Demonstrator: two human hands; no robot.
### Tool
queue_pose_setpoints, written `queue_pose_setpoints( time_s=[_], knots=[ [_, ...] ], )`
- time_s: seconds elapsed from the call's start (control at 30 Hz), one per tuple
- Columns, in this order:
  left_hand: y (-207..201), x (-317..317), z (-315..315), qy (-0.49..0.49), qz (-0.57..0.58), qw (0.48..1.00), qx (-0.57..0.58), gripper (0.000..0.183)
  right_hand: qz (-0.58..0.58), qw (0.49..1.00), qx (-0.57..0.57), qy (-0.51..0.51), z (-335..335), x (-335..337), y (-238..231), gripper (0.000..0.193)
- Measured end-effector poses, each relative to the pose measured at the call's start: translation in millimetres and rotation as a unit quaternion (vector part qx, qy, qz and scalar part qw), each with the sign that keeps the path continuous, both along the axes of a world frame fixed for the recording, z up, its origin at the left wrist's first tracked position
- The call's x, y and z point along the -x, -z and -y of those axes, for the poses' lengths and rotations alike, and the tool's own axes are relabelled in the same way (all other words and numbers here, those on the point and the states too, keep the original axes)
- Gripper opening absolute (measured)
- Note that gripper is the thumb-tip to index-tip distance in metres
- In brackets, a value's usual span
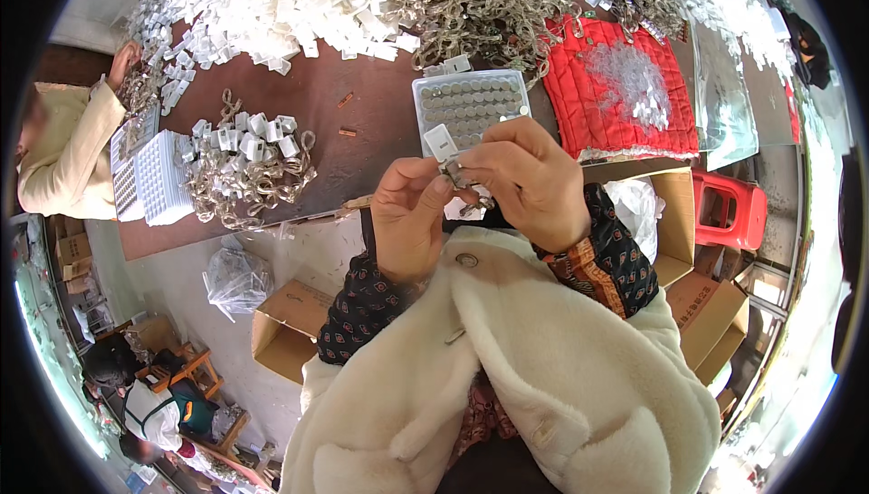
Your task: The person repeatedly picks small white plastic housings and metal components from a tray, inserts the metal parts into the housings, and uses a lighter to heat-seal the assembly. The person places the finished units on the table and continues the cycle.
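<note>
Just in front of my chest, my left hand [406, 213] pinches a small white plastic case [440, 143] between thumb and fingers. From the right, my right hand [529, 182] closes its thumb and fingers on a small greyish metallic part [452, 168] at the case's lower end. A bit of silvery wire [480, 204] hangs below the fingers; where it joins the case is hidden. Right behind the hands lies a white tray [419, 100] with rows of round button cells [466, 105].
White cases [281, 5] heap up at the back, beside a mound of coiled wire bundles [480, 5]. Clear plastic pieces lie on a red quilted cloth [579, 86]. Finished-looking coils with cases [253, 163] and stacked white trays [167, 177] sit left, near another person's sleeve [81, 145]. Cardboard boxes [674, 213] and a red stool [749, 213] stand right.
</note>
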State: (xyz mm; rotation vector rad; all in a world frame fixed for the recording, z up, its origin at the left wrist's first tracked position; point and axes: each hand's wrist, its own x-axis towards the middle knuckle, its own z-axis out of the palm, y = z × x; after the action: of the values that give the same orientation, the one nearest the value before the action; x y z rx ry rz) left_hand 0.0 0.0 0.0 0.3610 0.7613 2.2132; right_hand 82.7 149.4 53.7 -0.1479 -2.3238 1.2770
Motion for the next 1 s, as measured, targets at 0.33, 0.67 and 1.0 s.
queue_pose_setpoints(
  time_s=[0.33, 0.67, 1.0],
  knots=[
    [2.8, 0.3, 5.6, -0.007, -0.008, 1.0, 0.004, 0.019, 0.066, 0.994, -0.062, -0.058, 6.5, 1.5, -18.6, 0.017],
    [2.1, 4.8, 9.3, 0.016, 0.025, 1.0, 0.006, 0.019, 0.007, 1.0, 0.005, -0.023, 11.6, 2.0, -13.6, 0.021],
    [5.9, 5.9, 9.7, 0.03, 0.047, 0.998, 0.004, 0.018, -0.033, 0.995, -0.091, -0.022, 13.5, 8.1, -4.4, 0.019]
  ],
)
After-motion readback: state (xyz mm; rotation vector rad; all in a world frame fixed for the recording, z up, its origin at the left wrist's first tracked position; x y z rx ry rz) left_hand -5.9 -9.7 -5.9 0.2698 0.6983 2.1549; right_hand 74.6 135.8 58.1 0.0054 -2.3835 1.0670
